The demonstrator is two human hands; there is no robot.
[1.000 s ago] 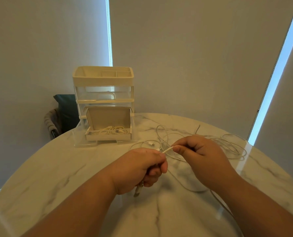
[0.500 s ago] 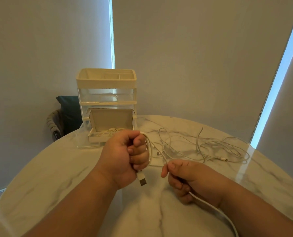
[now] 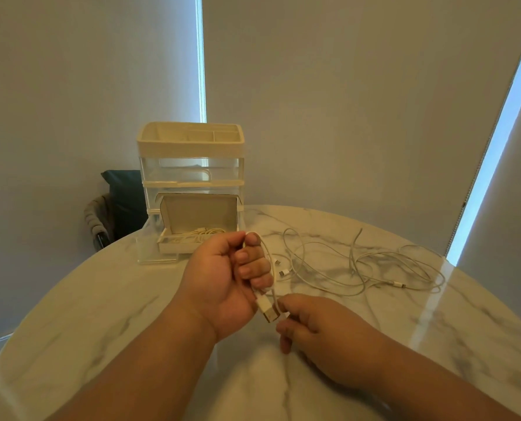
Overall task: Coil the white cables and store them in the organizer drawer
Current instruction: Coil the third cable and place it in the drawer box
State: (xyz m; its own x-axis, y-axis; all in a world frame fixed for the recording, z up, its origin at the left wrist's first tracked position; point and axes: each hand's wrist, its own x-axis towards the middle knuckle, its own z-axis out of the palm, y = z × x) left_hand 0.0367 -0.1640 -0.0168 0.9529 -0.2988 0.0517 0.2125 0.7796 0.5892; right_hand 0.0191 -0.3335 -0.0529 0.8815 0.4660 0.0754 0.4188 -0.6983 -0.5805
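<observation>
1. While pinching the smooth white cable (image 3: 272, 270) just beside its flat, metal-tipped plug (image 3: 268, 309), the right hand (image 3: 310, 323) is hovering nearest the table's (image 3: 101, 314) near edge, having moved up-left since half a second ago.
2. The left hand (image 3: 222, 278) is still fisting a loop of that cable.
3. Thin loose cables (image 3: 359, 268) are sprawling in tangled loops toward the glossy marble's right edge.
4. At the far-left edge, the cream-and-clear plastic organizer (image 3: 190, 165) is standing with its bottom drawer (image 3: 157, 256) pulled out, holding a coiled cable (image 3: 204, 233).
</observation>
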